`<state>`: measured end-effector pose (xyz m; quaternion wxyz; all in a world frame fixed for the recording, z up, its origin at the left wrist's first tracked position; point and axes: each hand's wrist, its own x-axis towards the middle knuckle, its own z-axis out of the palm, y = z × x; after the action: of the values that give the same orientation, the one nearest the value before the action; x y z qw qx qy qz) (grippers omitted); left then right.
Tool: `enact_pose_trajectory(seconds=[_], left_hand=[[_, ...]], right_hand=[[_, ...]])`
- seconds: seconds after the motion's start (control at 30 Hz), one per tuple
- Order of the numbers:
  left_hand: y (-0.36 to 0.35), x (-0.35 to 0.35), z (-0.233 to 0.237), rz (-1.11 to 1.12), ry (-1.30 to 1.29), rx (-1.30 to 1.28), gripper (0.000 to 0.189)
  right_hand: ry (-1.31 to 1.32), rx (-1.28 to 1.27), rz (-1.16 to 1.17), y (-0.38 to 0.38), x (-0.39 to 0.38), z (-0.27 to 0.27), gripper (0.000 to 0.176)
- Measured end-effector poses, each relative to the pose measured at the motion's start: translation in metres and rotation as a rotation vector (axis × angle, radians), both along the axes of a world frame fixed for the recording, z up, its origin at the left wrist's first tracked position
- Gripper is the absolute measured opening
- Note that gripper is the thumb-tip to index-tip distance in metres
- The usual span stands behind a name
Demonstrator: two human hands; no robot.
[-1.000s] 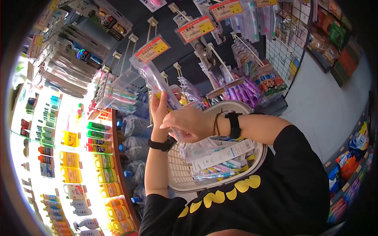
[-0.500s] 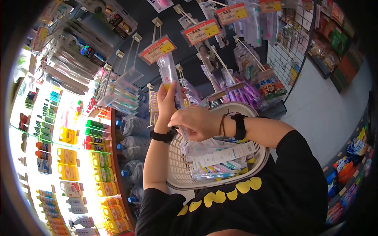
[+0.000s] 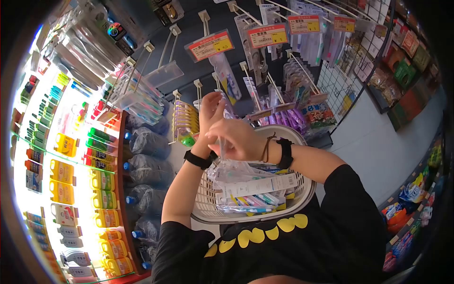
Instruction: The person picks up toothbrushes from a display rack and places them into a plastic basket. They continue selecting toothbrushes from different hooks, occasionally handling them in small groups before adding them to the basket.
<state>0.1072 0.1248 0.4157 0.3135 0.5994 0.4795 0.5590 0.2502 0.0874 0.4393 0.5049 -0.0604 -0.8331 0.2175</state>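
My left hand (image 3: 211, 113) is raised below a hanging clear toothbrush pack (image 3: 227, 78), fingers apart with nothing seen in them. My right hand (image 3: 239, 139) crosses in front of the left wrist, its fingers curled round a clear plastic package (image 3: 222, 147) that is mostly hidden. Beneath both hands is a pale plastic basket (image 3: 203, 201). Inside it lie several packaged toothbrushes (image 3: 253, 202) and a long white packet (image 3: 260, 185). The basket's near rim is close to my black shirt.
Hooks with red-and-yellow price tags (image 3: 209, 46) jut out ahead, carrying purple packs (image 3: 288, 119) and yellow packs (image 3: 187, 117). Lit shelves of yellow bottles (image 3: 61, 170) stand at left, beside wrapped water jugs (image 3: 149, 144). A wire grid (image 3: 352, 66) borders the floor (image 3: 362, 113) at right.
My left hand has let go of the hanging toothbrush pack and moved slightly down from it. My right hand stays curled above the basket. The view has shifted a little.
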Motion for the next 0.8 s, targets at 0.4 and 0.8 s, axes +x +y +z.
enact_pose_trajectory(seconds=[0.4, 0.8], left_hand=[[-0.058, 0.001, 0.022, -0.353, 0.098, 0.051, 0.035], [-0.043, -0.028, -0.027, -0.19, -0.078, -0.08, 0.019]], right_hand=[[0.532, -0.326, -0.323, 0.03, -0.014, 0.005, 0.042], [0.199, -0.293, -0.305, 0.02, -0.046, -0.007, 0.06]])
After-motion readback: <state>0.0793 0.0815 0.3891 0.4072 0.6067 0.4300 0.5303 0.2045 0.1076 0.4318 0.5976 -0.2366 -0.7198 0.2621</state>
